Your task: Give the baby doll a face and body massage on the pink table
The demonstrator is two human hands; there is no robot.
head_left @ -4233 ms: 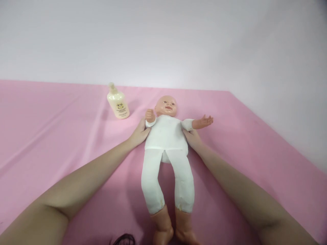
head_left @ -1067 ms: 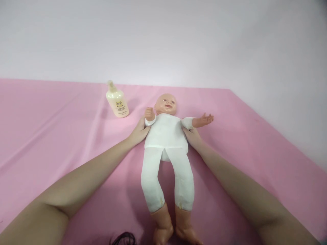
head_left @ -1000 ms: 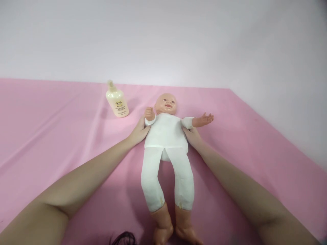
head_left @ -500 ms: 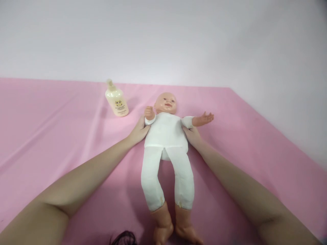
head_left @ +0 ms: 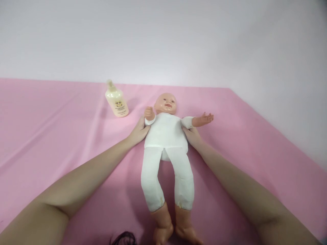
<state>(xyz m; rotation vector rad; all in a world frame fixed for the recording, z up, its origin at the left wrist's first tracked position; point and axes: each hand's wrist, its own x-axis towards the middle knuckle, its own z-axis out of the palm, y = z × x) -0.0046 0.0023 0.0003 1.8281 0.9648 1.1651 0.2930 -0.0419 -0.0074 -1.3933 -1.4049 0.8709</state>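
A baby doll [head_left: 166, 132] with a white cloth body and plastic head, hands and feet lies on its back, its feet toward me. My left hand [head_left: 139, 132] grips the doll's side under the arm on the left. On the opposite side, my right hand [head_left: 192, 135] holds the doll below its outstretched arm. Both thumbs press near the doll's chest edges, while most of my fingers are hidden behind its body and sleeves.
A pale yellow pump bottle [head_left: 117, 102] with a printed label stands left of the doll's head. Pink cloth [head_left: 84, 163] with some creases covers the table. Behind it is a plain whitish surface [head_left: 163, 41]. Dark strands of hair [head_left: 125, 237] show at the bottom edge.
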